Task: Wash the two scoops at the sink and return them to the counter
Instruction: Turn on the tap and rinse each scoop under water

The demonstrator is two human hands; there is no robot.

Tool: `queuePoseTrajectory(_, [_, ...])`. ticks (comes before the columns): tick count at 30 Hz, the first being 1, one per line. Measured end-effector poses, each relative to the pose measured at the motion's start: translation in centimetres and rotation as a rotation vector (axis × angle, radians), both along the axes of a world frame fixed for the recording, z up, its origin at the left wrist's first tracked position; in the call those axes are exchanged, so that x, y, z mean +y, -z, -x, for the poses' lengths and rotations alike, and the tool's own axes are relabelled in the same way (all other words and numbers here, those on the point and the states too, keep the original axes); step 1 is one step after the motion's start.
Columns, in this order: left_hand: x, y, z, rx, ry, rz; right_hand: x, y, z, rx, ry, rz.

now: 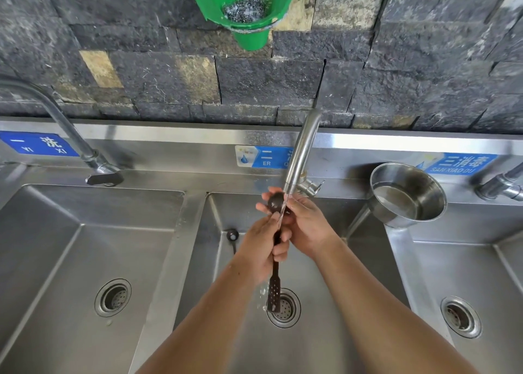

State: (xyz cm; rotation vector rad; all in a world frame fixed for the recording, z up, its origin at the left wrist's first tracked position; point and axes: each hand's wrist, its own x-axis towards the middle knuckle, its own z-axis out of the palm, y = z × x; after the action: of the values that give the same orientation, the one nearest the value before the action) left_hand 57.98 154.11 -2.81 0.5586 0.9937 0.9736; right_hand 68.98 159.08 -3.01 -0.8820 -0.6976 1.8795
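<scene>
Under the tap [301, 150], scoop [276, 204] in both hands

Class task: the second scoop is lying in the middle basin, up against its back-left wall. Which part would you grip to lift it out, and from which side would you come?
Grip the thin handle of the second scoop, probably best. It runs toward the viewer from the small round bowl at the wall of the middle basin, so come from above and the front, pinching across the stem. The bowl sits too close to the wall to close fingers around.
</scene>
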Motion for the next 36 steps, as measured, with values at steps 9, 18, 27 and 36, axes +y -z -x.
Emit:
queuePoseTrajectory(9, [-3.3,1.6,0.3,-0.073,0.032,0.07,0.4,-1.0,-0.2,0.054,0.097,0.004])
queuePoseTrajectory(18, [-8.6,2.8,2.4,-0.051,0.083,0.038,1.9,-0.9,-0.4,0.164,0.109,-0.027])
queuePoseTrajectory(27, [-6.1,2.7,1.2,0.026,0.168,0.039,2.0,-1.4,-0.4,0.151,0.118,-0.073])
queuePoseTrajectory(36, [-5.4,2.4,0.6,-0.184,0.085,0.055,0.8,-0.3,0.3,0.15,0.072,-0.013])
